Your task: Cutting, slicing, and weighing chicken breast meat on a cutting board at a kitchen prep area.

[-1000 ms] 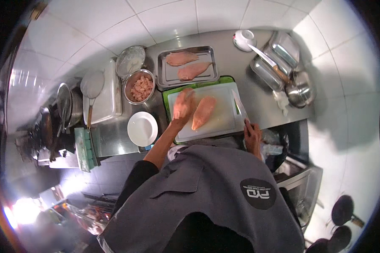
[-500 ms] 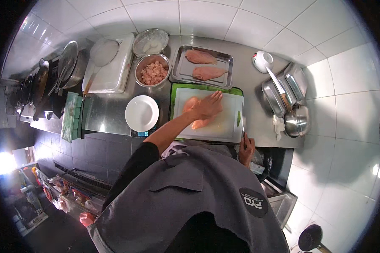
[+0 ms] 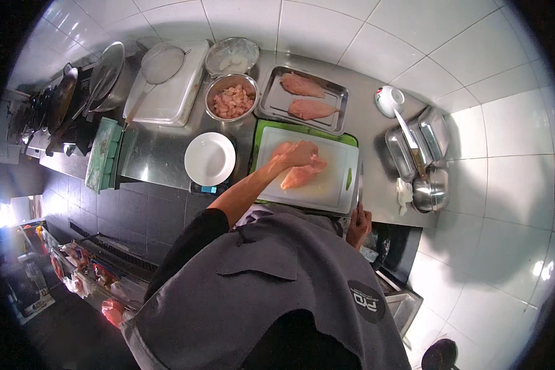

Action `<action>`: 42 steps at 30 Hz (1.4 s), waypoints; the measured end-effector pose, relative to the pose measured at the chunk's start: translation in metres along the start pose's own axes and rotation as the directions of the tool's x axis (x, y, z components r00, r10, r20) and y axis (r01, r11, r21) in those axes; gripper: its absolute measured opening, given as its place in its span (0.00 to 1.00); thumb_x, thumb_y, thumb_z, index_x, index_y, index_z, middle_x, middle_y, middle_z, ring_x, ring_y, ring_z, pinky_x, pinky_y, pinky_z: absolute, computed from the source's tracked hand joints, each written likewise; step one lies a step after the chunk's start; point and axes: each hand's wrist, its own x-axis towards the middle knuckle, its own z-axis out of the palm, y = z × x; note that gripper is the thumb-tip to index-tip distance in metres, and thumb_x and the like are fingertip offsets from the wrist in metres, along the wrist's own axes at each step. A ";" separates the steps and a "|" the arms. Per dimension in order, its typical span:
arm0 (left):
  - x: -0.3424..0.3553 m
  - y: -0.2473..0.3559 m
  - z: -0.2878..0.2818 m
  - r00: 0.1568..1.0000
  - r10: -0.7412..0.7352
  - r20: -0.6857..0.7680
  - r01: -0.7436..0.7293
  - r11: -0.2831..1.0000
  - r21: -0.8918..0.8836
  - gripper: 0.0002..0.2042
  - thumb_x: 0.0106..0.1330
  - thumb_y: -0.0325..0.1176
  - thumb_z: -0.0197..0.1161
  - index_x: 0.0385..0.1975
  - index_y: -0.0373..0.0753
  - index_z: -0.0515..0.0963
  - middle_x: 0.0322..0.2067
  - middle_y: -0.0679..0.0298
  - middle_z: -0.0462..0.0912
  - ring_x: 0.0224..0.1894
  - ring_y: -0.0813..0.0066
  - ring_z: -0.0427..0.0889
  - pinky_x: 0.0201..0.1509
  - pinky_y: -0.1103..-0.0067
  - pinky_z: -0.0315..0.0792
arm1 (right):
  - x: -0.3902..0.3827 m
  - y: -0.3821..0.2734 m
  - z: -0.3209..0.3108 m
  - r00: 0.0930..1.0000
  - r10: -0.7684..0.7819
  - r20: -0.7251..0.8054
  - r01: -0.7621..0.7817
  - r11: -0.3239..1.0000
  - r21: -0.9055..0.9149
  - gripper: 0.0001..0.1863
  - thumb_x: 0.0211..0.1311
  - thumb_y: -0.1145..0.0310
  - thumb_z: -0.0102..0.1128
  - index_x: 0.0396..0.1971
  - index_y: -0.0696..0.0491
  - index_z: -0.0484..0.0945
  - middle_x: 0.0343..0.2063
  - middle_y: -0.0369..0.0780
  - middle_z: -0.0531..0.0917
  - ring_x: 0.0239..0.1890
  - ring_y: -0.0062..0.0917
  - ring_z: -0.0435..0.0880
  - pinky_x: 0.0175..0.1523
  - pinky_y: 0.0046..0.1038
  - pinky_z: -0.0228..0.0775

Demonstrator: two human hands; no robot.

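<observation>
Raw chicken breast (image 3: 301, 176) lies on a white cutting board (image 3: 333, 185), partly covered by my left hand (image 3: 299, 154). The fingers of that hand curl down over the meat and grip its far right end; more pale flesh shows beside the wrist. At the board's near right corner, my right hand (image 3: 359, 227) is closed round the handle of a knife (image 3: 360, 196). Its blade points away from me along the board's right edge. Beyond the board, two more chicken breasts (image 3: 313, 110) rest on a metal tray (image 3: 271, 110).
Left of the board, a white plate (image 3: 209, 158) sits on a small scale (image 3: 209, 189). A steel bowl (image 3: 231, 117) behind it contains cut chicken pieces. Metal containers (image 3: 402, 154), a steel bowl (image 3: 431, 190) and a white bowl (image 3: 389, 101) stand to the right.
My left hand has gone from lying flat with outstretched fingers to curling round the chicken. The right hand keeps the knife by the board's edge. The view has shifted slightly.
</observation>
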 end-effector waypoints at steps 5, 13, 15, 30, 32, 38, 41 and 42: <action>-0.017 -0.013 0.002 0.998 0.014 -0.063 -0.022 0.991 -0.131 0.17 0.52 0.46 0.72 0.38 0.44 0.85 0.36 0.61 0.87 0.40 0.63 0.85 0.44 0.70 0.76 | 0.000 -0.013 -0.008 0.998 0.059 -0.003 -0.059 0.998 -0.003 0.20 0.66 0.73 0.59 0.57 0.55 0.79 0.34 0.45 0.76 0.35 0.35 0.75 0.41 0.36 0.69; -0.056 -0.013 0.001 0.979 0.102 -0.177 -0.144 0.959 -0.245 0.18 0.52 0.42 0.77 0.36 0.35 0.84 0.30 0.61 0.85 0.33 0.78 0.80 0.39 0.78 0.73 | -0.005 -0.014 -0.007 0.992 0.123 0.036 -0.123 0.992 0.007 0.19 0.67 0.74 0.58 0.57 0.55 0.79 0.34 0.44 0.76 0.36 0.33 0.75 0.43 0.33 0.69; -0.062 -0.029 0.022 0.974 0.084 -0.209 -0.210 0.676 -0.706 0.17 0.57 0.44 0.76 0.35 0.36 0.83 0.33 0.67 0.84 0.36 0.80 0.79 0.42 0.79 0.72 | -0.004 -0.009 -0.005 0.995 0.087 0.043 -0.088 0.996 0.032 0.19 0.67 0.74 0.58 0.57 0.56 0.79 0.34 0.43 0.76 0.35 0.33 0.75 0.42 0.33 0.69; -0.222 -0.092 -0.077 0.831 -0.484 -0.273 -0.120 0.323 -0.939 0.20 0.67 0.41 0.67 0.47 0.27 0.80 0.39 0.62 0.84 0.38 0.75 0.84 0.45 0.77 0.78 | 0.001 -0.028 0.015 0.996 -0.008 0.083 0.002 0.997 0.075 0.16 0.69 0.69 0.59 0.54 0.56 0.81 0.31 0.38 0.76 0.30 0.23 0.72 0.36 0.28 0.66; -0.229 -0.104 -0.083 0.805 -0.538 -0.249 -0.087 0.309 -0.947 0.22 0.67 0.43 0.67 0.48 0.27 0.79 0.40 0.62 0.84 0.38 0.76 0.83 0.43 0.78 0.78 | 0.001 -0.035 0.014 0.995 -0.005 0.104 -0.001 0.998 0.061 0.16 0.69 0.69 0.60 0.53 0.56 0.81 0.32 0.39 0.76 0.30 0.24 0.73 0.36 0.28 0.66; -0.227 -0.156 -0.093 0.515 -0.661 -0.546 0.436 0.750 -0.497 0.16 0.69 0.41 0.62 0.43 0.33 0.84 0.33 0.50 0.88 0.38 0.60 0.88 0.44 0.72 0.78 | -0.002 -0.051 0.020 0.985 -0.152 0.083 0.148 0.988 0.051 0.16 0.69 0.69 0.60 0.54 0.56 0.81 0.32 0.40 0.77 0.32 0.27 0.74 0.37 0.29 0.66; -0.227 -0.160 -0.096 0.402 -0.496 -0.769 0.198 0.868 -0.456 0.16 0.69 0.42 0.62 0.45 0.36 0.83 0.36 0.48 0.86 0.41 0.56 0.88 0.45 0.71 0.78 | -0.004 -0.054 0.021 0.984 -0.147 0.100 0.145 0.989 0.031 0.16 0.69 0.69 0.60 0.54 0.57 0.81 0.33 0.41 0.77 0.32 0.29 0.76 0.38 0.31 0.68; -0.227 -0.163 -0.096 0.384 -0.454 -0.804 0.121 0.888 -0.444 0.16 0.69 0.42 0.61 0.45 0.36 0.84 0.35 0.50 0.87 0.41 0.58 0.88 0.45 0.71 0.78 | -0.007 -0.056 0.019 0.987 -0.111 0.121 0.109 0.994 0.021 0.16 0.69 0.69 0.59 0.54 0.59 0.81 0.33 0.42 0.78 0.33 0.30 0.77 0.38 0.32 0.70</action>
